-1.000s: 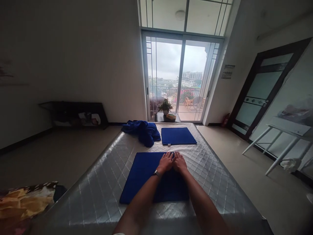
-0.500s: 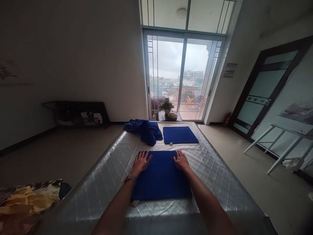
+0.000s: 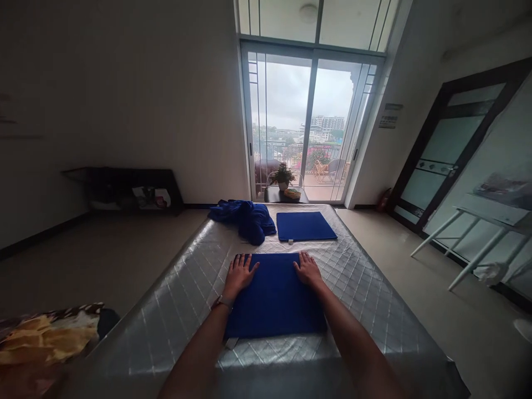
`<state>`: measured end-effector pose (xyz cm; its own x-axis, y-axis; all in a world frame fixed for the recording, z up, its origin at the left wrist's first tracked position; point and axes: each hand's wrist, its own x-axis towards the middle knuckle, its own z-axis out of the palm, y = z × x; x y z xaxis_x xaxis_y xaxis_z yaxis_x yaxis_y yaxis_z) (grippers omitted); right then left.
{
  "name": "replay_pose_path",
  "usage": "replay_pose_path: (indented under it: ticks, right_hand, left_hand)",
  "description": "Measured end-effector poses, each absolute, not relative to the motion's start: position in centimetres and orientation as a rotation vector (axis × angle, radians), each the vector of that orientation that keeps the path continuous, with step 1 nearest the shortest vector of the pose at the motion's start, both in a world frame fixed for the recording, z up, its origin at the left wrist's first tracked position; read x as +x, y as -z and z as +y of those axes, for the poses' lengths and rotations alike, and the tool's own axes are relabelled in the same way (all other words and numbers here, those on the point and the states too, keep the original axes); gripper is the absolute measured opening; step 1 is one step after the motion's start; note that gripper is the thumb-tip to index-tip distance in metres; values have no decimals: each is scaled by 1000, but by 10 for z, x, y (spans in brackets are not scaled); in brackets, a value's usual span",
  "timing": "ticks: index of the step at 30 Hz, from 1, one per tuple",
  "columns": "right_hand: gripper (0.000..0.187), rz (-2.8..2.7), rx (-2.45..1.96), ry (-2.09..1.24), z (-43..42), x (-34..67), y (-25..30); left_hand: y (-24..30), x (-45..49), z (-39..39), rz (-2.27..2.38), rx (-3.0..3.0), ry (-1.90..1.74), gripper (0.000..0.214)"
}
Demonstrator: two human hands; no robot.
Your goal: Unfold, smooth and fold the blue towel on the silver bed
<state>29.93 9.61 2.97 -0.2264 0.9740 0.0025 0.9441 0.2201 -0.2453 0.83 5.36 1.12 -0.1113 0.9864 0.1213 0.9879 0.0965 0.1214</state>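
Note:
A folded blue towel (image 3: 274, 296) lies flat on a silvery quilted mattress (image 3: 357, 299) in front of me. My left hand (image 3: 240, 273) rests open and flat on the towel's far left corner, a watch on its wrist. My right hand (image 3: 308, 270) lies open and flat on the far right corner. A small white tag sticks out at the towel's near left corner. Farther away lies a second folded blue towel (image 3: 305, 226), and to its left a crumpled heap of blue cloth (image 3: 245, 219).
A small dark table with a potted plant (image 3: 282, 177) stands past the mattress at the glass balcony door. A dark low shelf (image 3: 124, 191) lines the left wall. White trestle legs (image 3: 469, 244) stand at right. A patterned cloth (image 3: 45, 338) lies at lower left.
A second ago both hands were together at the middle of the far edge of a wider towel. Now the towel is narrower, and the hands sit apart on its far corners.

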Motion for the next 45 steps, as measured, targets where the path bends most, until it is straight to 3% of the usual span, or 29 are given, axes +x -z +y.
replay_pose_path:
  ticks: [6, 18, 31, 39, 45]
  right_hand:
    - [71, -2308, -1832, -266, 94, 298, -30]
    - [67, -2366, -1805, -209, 98, 301, -21]
    - [71, -2323, -1838, -234, 97, 298, -27]
    - [62, -2295, -1761, 52, 77, 294, -39]
    - [65, -2320, -1787, -145, 39, 303, -31]
  left_hand:
    - [-24, 7, 64, -2405, -2115, 59, 86]
    - [-20, 150, 78, -1776, -2724, 351, 75]
    - [-13, 6, 36, -2308, -2192, 255, 94]
    - [-12, 1, 30, -2327, -2154, 272, 94]
    - [-7, 2, 31, -2265, -2133, 303, 95]
